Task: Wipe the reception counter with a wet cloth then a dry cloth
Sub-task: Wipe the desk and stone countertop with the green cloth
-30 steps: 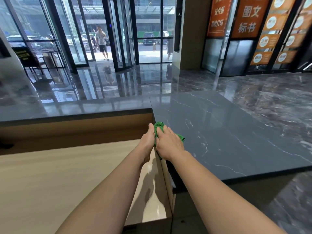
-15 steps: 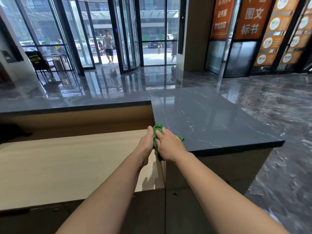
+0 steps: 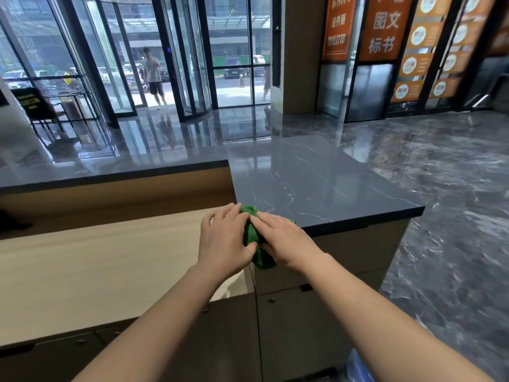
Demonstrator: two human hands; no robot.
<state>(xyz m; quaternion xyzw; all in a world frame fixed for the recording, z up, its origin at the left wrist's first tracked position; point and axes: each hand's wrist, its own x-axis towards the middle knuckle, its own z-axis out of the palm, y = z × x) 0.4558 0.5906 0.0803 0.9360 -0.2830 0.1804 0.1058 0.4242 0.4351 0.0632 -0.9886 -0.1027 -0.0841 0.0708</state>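
Observation:
A green cloth (image 3: 254, 238) is bunched between my two hands at the near left corner of the dark marble reception counter (image 3: 316, 183). My left hand (image 3: 223, 241) presses on its left side, thumb against the cloth. On its right side lies my right hand (image 3: 283, 241), fingers stretched over it. Part of the cloth hangs below the counter's near edge, and most of the rest is hidden under my hands. The counter top is glossy with white veins.
A lower pale wood desk (image 3: 96, 266) lies to the left, with cabinet fronts (image 3: 303, 312) below. The counter's long arm (image 3: 110, 166) runs left. Beyond are a shiny marble floor (image 3: 440, 188), glass doors with a person (image 3: 154, 75) standing outside, and orange banners (image 3: 385, 26).
Both hands have drawn the cloth back toward me to the counter's near edge, and it now hangs partly over it. My view has pulled back, showing the cabinet fronts.

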